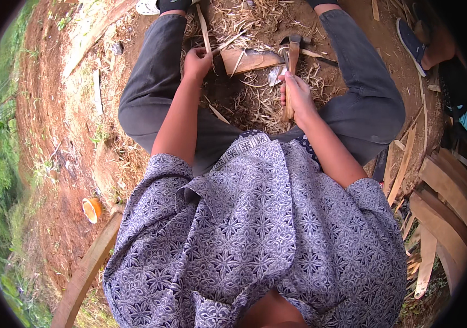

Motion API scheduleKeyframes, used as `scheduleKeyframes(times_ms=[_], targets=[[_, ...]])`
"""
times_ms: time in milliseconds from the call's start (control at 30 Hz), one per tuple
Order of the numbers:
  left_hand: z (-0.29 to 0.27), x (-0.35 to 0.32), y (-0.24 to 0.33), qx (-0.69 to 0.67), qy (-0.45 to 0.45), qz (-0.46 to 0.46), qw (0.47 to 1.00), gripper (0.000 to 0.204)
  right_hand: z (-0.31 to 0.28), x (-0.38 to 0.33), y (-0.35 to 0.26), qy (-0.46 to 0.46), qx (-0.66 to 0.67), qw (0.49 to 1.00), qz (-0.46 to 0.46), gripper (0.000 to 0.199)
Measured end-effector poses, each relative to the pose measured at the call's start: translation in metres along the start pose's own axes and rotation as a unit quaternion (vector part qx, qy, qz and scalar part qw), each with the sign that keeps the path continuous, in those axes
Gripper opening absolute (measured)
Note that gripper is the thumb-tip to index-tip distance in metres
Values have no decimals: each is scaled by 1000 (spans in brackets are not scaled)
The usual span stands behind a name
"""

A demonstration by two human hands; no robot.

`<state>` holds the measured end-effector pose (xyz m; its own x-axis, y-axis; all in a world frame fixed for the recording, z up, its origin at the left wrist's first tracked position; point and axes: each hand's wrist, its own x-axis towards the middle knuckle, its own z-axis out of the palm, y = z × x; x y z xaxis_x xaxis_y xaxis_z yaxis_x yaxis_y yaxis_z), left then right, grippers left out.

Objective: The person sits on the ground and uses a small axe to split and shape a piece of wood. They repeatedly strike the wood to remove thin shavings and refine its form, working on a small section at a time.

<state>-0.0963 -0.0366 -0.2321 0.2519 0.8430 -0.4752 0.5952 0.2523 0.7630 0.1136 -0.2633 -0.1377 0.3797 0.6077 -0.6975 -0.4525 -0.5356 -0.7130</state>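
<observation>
1. Your left hand (pixel 197 61) is closed on a thin bamboo strip (pixel 204 30) — the fingers pinch its lower end, and the strip runs up and away between your knees.
2. Your right hand (pixel 297 94) is wrapped shut around the wooden handle of a hatchet (pixel 292 54), whose dark head points away from you, just beside the wooden block (pixel 248 60).
3. The block lies on the ground between your feet, in a bed of pale shavings (pixel 255 101) (evidence of much trimming here). The strip's held end sits just left of the block, not clearly resting on it.
4. By my reading, you are between cuts: strip gripped, blade near the block but not biting anything.
5. The next move calls for bedding the strip on the block and keeping your left fingers well back from the blade's line — they are close to it now.
6. Cut planks (pixel 441 202) are stacked at your right; an orange cup (pixel 91 209) sits on the soil well to your left.
</observation>
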Motion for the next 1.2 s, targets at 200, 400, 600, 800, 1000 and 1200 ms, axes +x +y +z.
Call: scheduleKeyframes(times_ms=[200, 400, 600, 800, 1000, 1200], targets=[[1, -58, 39, -310, -227, -69, 921, 29, 1, 12, 6, -7, 18, 1000, -2, 38], [12, -95, 32, -277, -264, -153, 911, 29, 7, 23, 12, -21, 23, 999, -13, 39], [12, -105, 29, -304, -254, -149, 906, 28, 5, 21, 11, -26, 8, 1000, -16, 39], [13, -114, 38, -297, -237, -172, 909, 28, 2, 43, 26, -34, -37, 999, -1, 32], [17, -103, 23, -265, -239, -134, 924, 33, 0, 56, 34, -45, -88, 995, -10, 45], [16, -118, 41, -103, -105, 72, 987, 33, 8, 42, 24, -32, -93, 995, -11, 41]])
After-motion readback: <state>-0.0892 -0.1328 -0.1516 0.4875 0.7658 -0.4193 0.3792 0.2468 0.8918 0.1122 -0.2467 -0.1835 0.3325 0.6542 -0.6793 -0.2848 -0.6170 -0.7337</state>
